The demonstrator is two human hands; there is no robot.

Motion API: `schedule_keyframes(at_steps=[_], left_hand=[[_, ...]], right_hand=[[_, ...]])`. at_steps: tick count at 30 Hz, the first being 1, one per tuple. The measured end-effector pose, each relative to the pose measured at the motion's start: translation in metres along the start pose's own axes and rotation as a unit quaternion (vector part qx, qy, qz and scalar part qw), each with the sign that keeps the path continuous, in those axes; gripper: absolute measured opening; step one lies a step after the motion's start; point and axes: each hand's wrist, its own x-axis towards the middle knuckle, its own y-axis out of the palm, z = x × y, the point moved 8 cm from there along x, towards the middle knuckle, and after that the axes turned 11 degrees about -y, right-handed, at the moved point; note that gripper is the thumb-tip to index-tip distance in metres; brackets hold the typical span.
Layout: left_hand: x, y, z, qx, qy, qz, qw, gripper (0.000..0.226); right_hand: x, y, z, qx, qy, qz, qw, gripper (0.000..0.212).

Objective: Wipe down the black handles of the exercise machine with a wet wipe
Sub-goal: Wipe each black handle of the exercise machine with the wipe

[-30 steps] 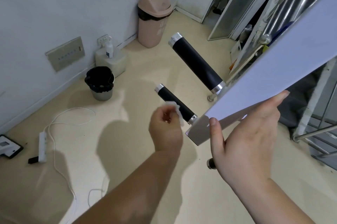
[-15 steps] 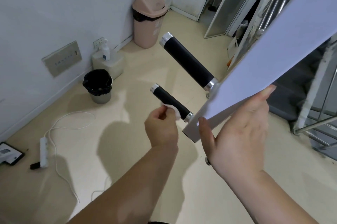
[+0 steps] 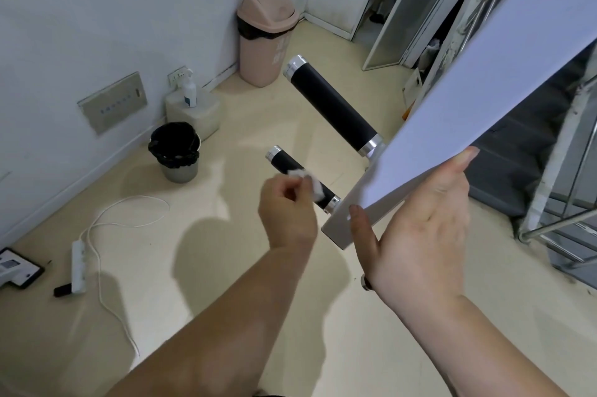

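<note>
Two black handles with silver end caps stick out from the white slanted beam (image 3: 484,99) of the exercise machine. The upper handle (image 3: 332,107) is longer and bare. My left hand (image 3: 287,206) pinches a crumpled white wet wipe (image 3: 310,181) and presses it against the lower handle (image 3: 286,162) near its middle. My right hand (image 3: 420,235) cups the lower end of the beam from below, thumb on the near face and fingers behind.
On the cream floor by the wall stand a pink swing-lid bin (image 3: 265,34), a small black-lined bin (image 3: 176,151) and a spray bottle (image 3: 189,92) on a white block. A white power strip (image 3: 79,265) with its cable lies at the left. Metal stairs (image 3: 555,209) rise at the right.
My left hand has slid the wipe along the lower handle toward its free end. The view has shifted slightly; my right hand keeps its hold on the beam.
</note>
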Motion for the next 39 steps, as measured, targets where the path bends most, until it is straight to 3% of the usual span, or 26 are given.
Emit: schedule_keyframes(at_steps=[3, 11, 18, 22, 24, 27, 32, 34, 39], left_hand=[[-0.026, 0.010, 0.005, 0.047, 0.068, 0.056, 0.995, 0.026], [0.037, -0.022, -0.015, -0.001, 0.030, -0.043, 0.999, 0.026], [-0.024, 0.007, 0.011, 0.104, 0.103, 0.123, 0.982, 0.026], [0.007, -0.008, -0.031, 0.164, 0.211, 0.105, 0.958, 0.016], [0.022, -0.010, -0.065, 0.225, 0.307, 0.101, 0.919, 0.013], [0.045, 0.008, -0.089, 0.362, 0.404, 0.152, 0.826, 0.011], [0.060, 0.048, -0.086, 0.493, 0.291, 0.427, 0.700, 0.019], [0.059, 0.062, -0.087, 0.523, 0.276, 0.489, 0.641, 0.020], [0.035, 0.102, -0.061, 0.537, 0.238, 0.602, 0.541, 0.014]], right_hand=[[0.000, 0.001, -0.001, -0.001, -0.002, 0.007, 1.000, 0.107], [-0.007, 0.001, 0.005, -0.018, -0.006, -0.001, 1.000, 0.115], [-0.001, 0.002, -0.001, -0.022, -0.001, -0.020, 1.000, 0.107], [-0.004, 0.002, 0.003, -0.052, 0.023, -0.046, 0.997, 0.108], [-0.005, 0.003, 0.007, -0.065, 0.046, -0.068, 0.995, 0.106], [-0.005, 0.008, 0.012, -0.076, 0.095, -0.092, 0.988, 0.104], [-0.002, 0.015, 0.022, -0.067, 0.208, -0.114, 0.969, 0.106], [-0.001, 0.018, 0.023, -0.051, 0.248, -0.108, 0.961, 0.104], [-0.007, 0.018, 0.018, -0.055, 0.343, -0.079, 0.934, 0.093]])
